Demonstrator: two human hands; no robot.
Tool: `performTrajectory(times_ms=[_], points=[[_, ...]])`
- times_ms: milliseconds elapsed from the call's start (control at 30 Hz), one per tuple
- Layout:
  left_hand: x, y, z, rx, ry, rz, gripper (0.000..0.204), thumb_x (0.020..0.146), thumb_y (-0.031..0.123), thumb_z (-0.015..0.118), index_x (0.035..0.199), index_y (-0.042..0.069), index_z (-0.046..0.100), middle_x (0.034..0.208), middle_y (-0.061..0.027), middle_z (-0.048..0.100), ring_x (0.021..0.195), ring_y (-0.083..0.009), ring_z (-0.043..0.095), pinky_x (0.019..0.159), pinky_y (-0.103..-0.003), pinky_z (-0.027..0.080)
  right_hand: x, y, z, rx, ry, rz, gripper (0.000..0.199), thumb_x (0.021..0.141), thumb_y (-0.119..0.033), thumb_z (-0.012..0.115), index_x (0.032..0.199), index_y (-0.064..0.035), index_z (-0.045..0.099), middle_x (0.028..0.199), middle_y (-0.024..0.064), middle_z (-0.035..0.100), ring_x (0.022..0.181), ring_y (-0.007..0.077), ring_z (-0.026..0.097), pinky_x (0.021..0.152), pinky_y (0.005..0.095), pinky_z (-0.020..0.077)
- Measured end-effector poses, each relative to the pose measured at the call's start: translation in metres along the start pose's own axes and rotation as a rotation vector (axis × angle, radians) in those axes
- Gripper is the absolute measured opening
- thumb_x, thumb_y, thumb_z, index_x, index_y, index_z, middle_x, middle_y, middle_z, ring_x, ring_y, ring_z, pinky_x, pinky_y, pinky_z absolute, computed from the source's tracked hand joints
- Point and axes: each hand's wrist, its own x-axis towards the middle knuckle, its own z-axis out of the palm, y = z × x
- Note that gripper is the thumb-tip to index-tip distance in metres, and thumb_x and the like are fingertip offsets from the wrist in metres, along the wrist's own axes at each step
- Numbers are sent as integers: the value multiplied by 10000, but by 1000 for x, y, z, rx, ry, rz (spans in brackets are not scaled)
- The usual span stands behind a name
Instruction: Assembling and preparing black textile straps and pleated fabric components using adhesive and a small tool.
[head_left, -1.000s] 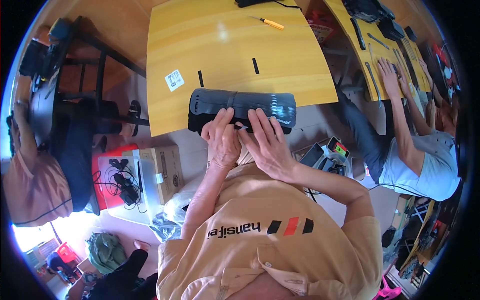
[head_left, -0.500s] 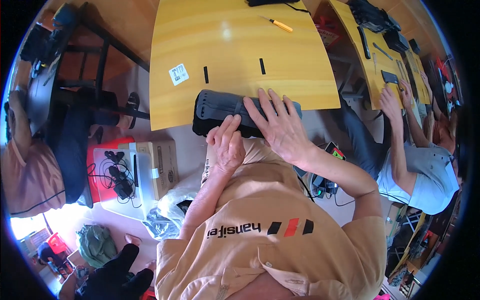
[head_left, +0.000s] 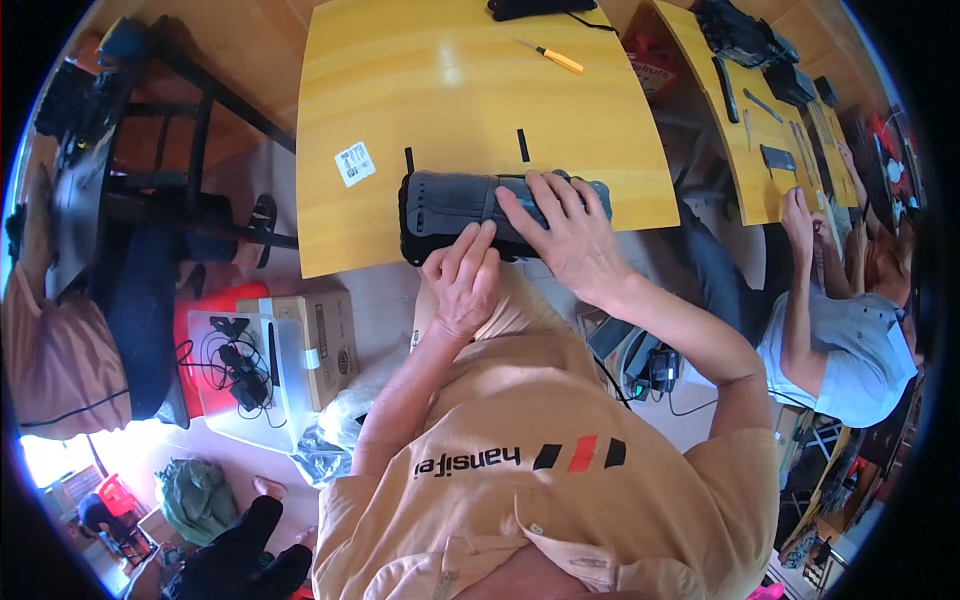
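Note:
A long dark grey and black bundle [head_left: 450, 207], rolled and bound with a strap near its middle, lies across the near edge of the yellow table [head_left: 420, 60]. Small holes dot its left end. Over the right half my right hand [head_left: 580, 235] is laid, its fingers bent across the top and far side. From the near side, my left hand [head_left: 465, 280] has its fingers pressed together on the bundle's front beside the strap. What the left fingertips pinch there is partly hidden.
On the table are a yellow-handled screwdriver [head_left: 560, 60], a white label [head_left: 354, 163], short black strips [head_left: 522, 146] and a black pouch [head_left: 540, 8]. At left stands a clear bin [head_left: 215, 400] of cables beside a cardboard box [head_left: 330, 350]. Another person [head_left: 835, 340] works at the right-hand table.
The bundle has shifted slightly right and lies more level. Both hands moved with it; the right fingers are more bent, and the left fingers have come closer to the strap.

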Motion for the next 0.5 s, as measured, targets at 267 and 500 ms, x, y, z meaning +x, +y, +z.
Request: performTrajectory(times_ms=[267, 500], points=[[26, -11, 2, -101, 35, -92, 200, 711, 73, 563, 910, 87, 561, 1044, -51, 600, 987, -201, 547, 839, -352, 338, 14, 9, -5, 141, -23, 37, 821, 591, -119, 724, 1333, -137, 374, 1260, 156, 415, 1110, 307, 431, 902, 431, 349], [42, -18, -5, -56, -6, -15, 308, 704, 53, 573, 1010, 73, 593, 980, -34, 613, 928, -178, 566, 842, -351, 362, 17, 10, -9, 193, -58, 56, 793, 615, -146, 733, 1319, -105, 372, 1172, 150, 446, 1047, 291, 457, 838, 402, 360]])
